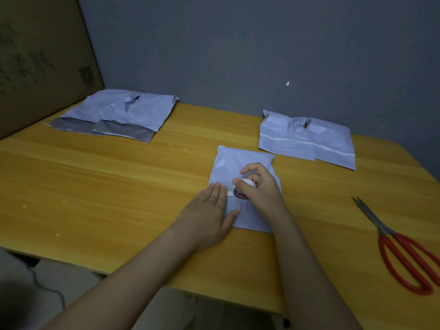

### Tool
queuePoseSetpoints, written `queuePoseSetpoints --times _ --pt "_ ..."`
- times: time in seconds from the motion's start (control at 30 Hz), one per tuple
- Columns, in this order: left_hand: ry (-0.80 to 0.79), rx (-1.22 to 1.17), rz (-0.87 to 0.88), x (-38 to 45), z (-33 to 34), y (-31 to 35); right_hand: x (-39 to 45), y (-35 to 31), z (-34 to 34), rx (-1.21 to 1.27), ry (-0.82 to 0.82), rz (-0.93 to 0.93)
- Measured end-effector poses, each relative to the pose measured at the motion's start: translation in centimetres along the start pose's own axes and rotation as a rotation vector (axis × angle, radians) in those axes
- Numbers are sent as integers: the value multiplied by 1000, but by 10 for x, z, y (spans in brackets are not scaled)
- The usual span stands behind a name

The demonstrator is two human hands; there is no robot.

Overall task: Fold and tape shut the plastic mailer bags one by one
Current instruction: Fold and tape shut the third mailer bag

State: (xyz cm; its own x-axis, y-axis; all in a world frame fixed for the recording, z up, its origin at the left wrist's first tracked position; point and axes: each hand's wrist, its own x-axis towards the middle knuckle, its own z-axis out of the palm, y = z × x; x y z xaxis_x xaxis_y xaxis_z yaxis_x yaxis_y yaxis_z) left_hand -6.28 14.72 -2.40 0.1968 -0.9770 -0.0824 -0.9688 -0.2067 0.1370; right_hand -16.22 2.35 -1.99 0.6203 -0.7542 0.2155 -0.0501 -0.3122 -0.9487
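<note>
At the wooden table (119,186), I watch the left hand (209,210) press flat, fingers straight, on a folded mailer bag (240,160) at the centre. The right hand (259,186) grips a tape roll (242,191) upon it. Scissors (400,248) lie well to the right.

Desk (119,186): yellow wood-grain top, smooth, slight sheen. Mailer bag (240,160) at mid desk: thin pale plastic, smooth, soft creases. Unfolded bags (123,110) at far left corner: same plastic, darker grey glossy flaps. Taped bags (307,139) at far right: wrinkled plastic, white matt strip. Tape roll (242,190): white tape. Scissors (395,244): dull metal blades, glossy red plastic handles. Cardboard (40,55): matt brown. Wall (238,44): matt grey.
</note>
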Motion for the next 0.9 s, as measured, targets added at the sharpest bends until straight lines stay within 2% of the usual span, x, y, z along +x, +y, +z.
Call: queuePoseSetpoints --times 0.2,0.37,0.6,0.67,0.83,0.9 --pt "-5 25 -19 1 1 3 -2 -1 -2 63 -56 80" --pt "16 100 -59 2 0 7 1 -2 -8 2 -91 115" --pt "113 201 19 7 3 10 0 -1 -19 -65 -151 87" --pt "103 159 13 8 4 10 0 0 -20 -72 -147 82" --pt "195 79 87 8 7 2 -2 6 -17 -29 -89 67" --pt "222 35 43 10 5 3 -1 7 -16 -29 -66 50"
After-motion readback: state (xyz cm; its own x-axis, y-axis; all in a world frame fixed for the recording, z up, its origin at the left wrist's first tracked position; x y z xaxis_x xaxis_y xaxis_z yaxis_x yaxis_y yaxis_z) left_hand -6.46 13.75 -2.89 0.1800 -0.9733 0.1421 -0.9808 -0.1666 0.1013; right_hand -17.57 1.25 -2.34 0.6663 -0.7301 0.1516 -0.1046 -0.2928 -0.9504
